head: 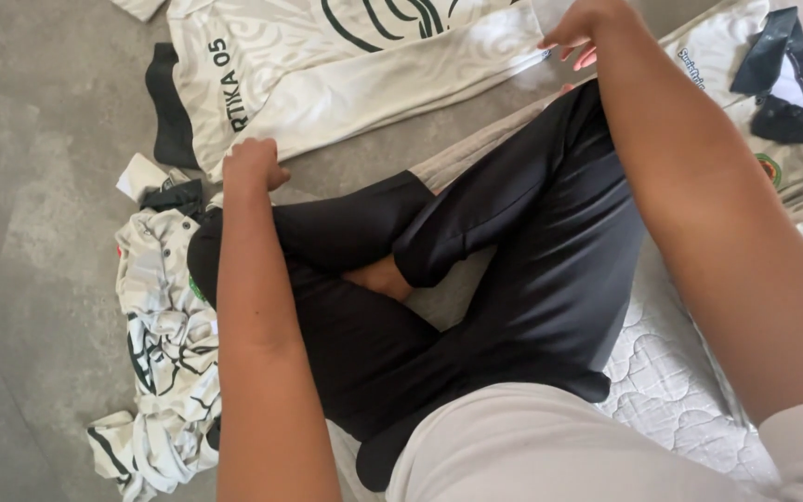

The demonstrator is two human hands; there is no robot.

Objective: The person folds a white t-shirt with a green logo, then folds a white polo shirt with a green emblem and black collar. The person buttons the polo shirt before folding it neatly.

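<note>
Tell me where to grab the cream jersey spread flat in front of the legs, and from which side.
Take the cream jersey by its near edge, coming from the person's side. That edge lies flat and exposed on the grey floor, and both hands already meet it there: the left hand closed on the hem corner, the right hand at the sleeve end. The far parts run out of view.

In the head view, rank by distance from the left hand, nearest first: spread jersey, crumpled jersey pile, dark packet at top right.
From the left hand:
1. Spread jersey, touching the hand at its lower edge.
2. Crumpled jersey pile, below on the floor.
3. Dark packet, far across at top right.
</note>
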